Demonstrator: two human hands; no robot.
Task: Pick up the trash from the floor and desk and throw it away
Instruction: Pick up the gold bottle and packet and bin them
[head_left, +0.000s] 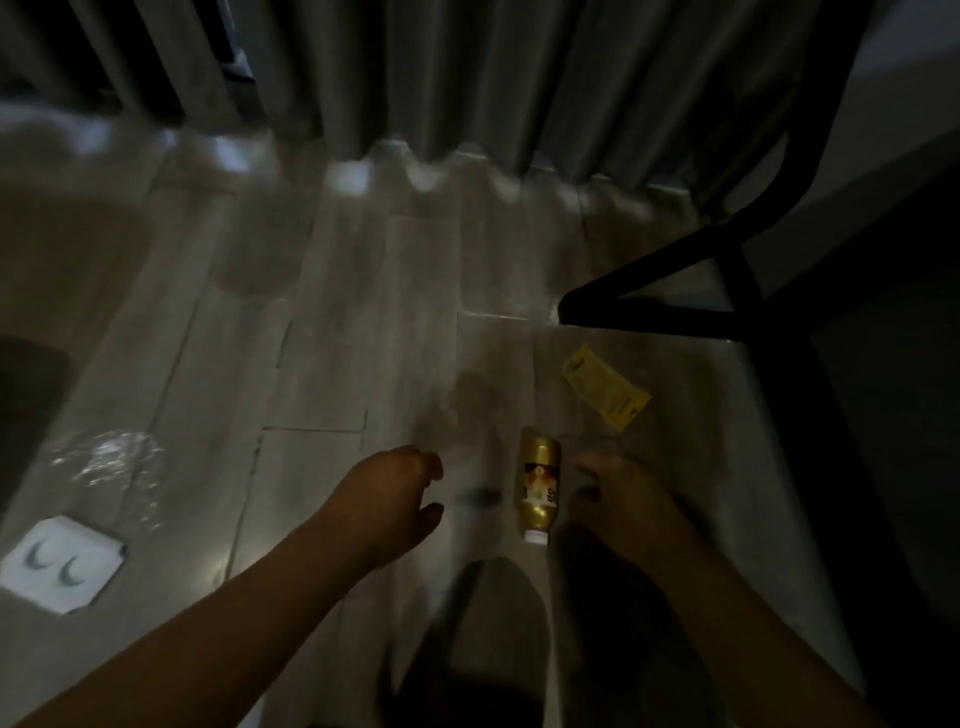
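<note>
Between your two hands a gold bottle (540, 483) lies on its side on the floor (337, 338), its white cap pointing back toward you and its base pointing away. Your right hand (623, 504) is just beside the bottle, fingers loosely bent toward it and holding nothing; the blur does not let you tell whether the fingertips touch it. Your left hand (392, 499) is on the bottle's other side, a little apart from it, thumb and fingers loosely curled around nothing.

Beyond your right hand, further from you than the bottle, a flat yellow wrapper (605, 387) lies on the floor. Past that and outward from your right hand stands a black metal frame (727, 260). Well out from your left hand lies a crumpled piece of clear plastic (111, 462), and nearer to you on that side a white card (62, 564) with two dark crescent shapes on it. Far ahead of both hands a grey curtain (467, 78) hangs down to the floor.
</note>
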